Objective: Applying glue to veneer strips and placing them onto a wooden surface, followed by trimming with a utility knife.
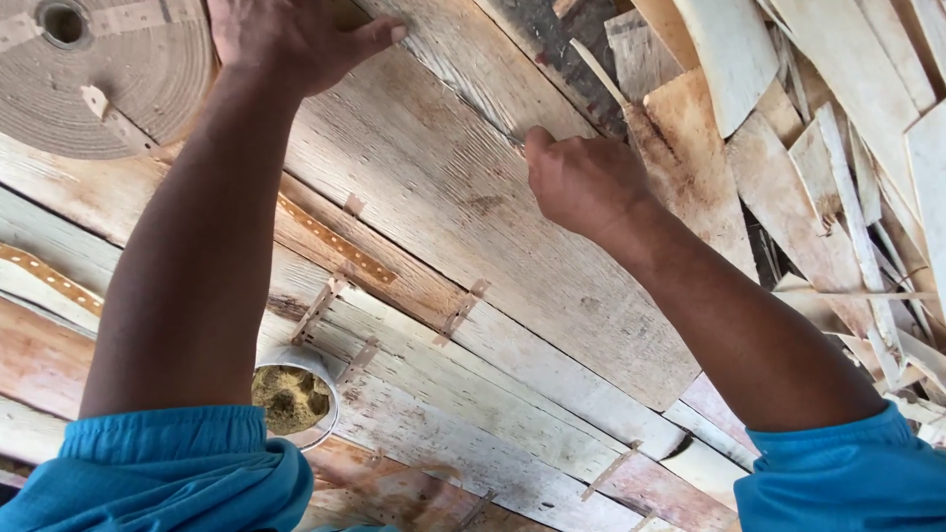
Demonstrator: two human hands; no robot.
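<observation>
Veneer sheet (pixel 463 197): big pale wood sheet, laid diagonally across the counter on top of other strips; taken as the landmark for everything below. Looks like it's being pressed flat and lined up against its neighbours, judging by where the hands sit.

Left hand (pixel 286 39): spread flat with fingers apart, palm down on the far upper end of the veneer sheet. Nothing is gripped, it's just weight holding the sheet still.

Right hand (pixel 581 177): curled together at the right edge of the veneer sheet, fingertips pinched down on that edge. Whether something small is clamped in there can't be told, the fingers hide it.

Tape roll (pixel 99 74): fat roll of brown paper tape with a hollow core, parked beyond the veneer sheet's upper left corner, beside the left hand. Probably kept close so strips can be pulled off easily.

Tape bits (pixel 458 315): short perforated brown pieces stuck across the seams below the veneer sheet, apparently joining strips edge to edge. A longer punched strip (pixel 335 241) lies along the sheet's lower left edge.

Small tin (pixel 296 399): round metal container with yellowish-brown stuff inside, below the veneer sheet near the left sleeve.

Scrap pile (pixel 838 148): loose offcuts heaped to the right of the veneer sheet, out of the working area.

Labels or signs: none to be seen, no printed packaging anywhere.
</observation>
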